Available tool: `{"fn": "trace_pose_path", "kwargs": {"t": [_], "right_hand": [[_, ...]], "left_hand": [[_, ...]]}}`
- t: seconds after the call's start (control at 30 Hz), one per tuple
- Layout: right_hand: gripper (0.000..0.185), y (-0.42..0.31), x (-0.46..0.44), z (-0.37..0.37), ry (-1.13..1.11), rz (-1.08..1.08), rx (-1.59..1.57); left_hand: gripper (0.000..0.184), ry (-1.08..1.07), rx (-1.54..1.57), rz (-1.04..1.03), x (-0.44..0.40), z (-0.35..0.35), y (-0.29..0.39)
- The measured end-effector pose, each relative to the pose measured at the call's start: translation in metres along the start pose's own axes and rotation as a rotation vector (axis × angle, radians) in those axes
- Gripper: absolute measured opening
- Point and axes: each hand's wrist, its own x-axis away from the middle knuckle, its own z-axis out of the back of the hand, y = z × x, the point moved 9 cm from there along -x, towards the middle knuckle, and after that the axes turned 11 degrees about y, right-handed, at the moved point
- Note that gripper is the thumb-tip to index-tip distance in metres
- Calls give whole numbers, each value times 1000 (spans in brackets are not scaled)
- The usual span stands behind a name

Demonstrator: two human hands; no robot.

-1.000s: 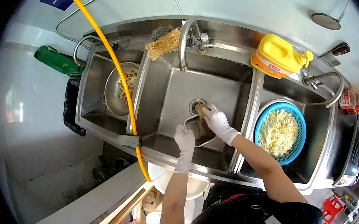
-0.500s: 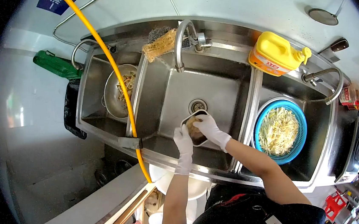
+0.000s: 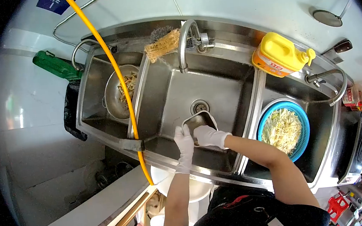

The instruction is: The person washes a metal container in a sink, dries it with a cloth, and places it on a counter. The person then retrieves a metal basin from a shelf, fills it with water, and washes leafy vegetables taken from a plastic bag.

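A small rectangular metal pan (image 3: 204, 118) with a pale rim is tilted over the middle sink basin (image 3: 204, 85), close to the drain (image 3: 199, 106). My left hand (image 3: 184, 143), in a white glove, grips the pan's left edge. My right hand (image 3: 209, 136), gloved too, reaches into the pan's near end with its fingers curled. Whatever lies under those fingers is hidden; the tan, soft-looking piece seen there earlier does not show now.
A curved faucet (image 3: 182, 48) overhangs the basin. To the right are a blue basket (image 3: 304, 123) of pale shredded vegetable and a yellow jug (image 3: 275, 53). On the left, a yellow hose (image 3: 109, 54) crosses before a metal bowl (image 3: 113, 97) holding scraps. A loofah (image 3: 162, 46) lies behind.
My right hand has moved from the pan's far side down to its near end, and more of the inside shows. My left hand keeps its grip on the edge.
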Motion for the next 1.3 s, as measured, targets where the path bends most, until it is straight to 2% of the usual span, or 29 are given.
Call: {"fn": "trace_pose_path", "kwargs": {"t": [0.03,0.13,0.27,0.4,0.43,0.53,0.57,0.7,0.8,0.83,0.93,0.97,1.1,1.3], "right_hand": [[16,2,2,4,36,-44,26],[15,18,-14,-14,355,14,21],[20,10,-21,-1,426,22,49],[18,1,-20,-1,369,29,257],[17,2,-13,2,390,-20,300],[17,-16,-5,18,577,66,389],[17,-27,-2,15,455,264,671],[17,-10,-7,-14,151,355,827],[17,6,-21,-24,188,183,669],[18,4,-17,-30,282,301,806],[19,18,-35,-46,250,233,691],[19,20,-38,-41,224,154,563],[20,16,-24,-33,229,175,652],[19,41,-17,-33,295,-93,262]], "left_hand": [[33,2,-17,9,1,-1,-1],[32,14,21,34,5,-1,5],[31,13,-9,78,13,-1,-13],[27,64,-159,31,12,5,-15],[26,58,-205,17,10,8,-17],[20,20,-329,-18,-1,12,-12],[18,1,-354,-37,-3,13,-11],[12,-72,-435,-65,-8,7,-3],[11,-63,-427,-91,-3,3,3],[11,-53,-405,-93,-1,2,7],[12,-40,-366,-128,4,-1,20],[12,-34,-353,-143,5,-2,23],[19,8,-257,-202,12,-2,27],[18,-21,-203,-305,16,-12,37]]}}
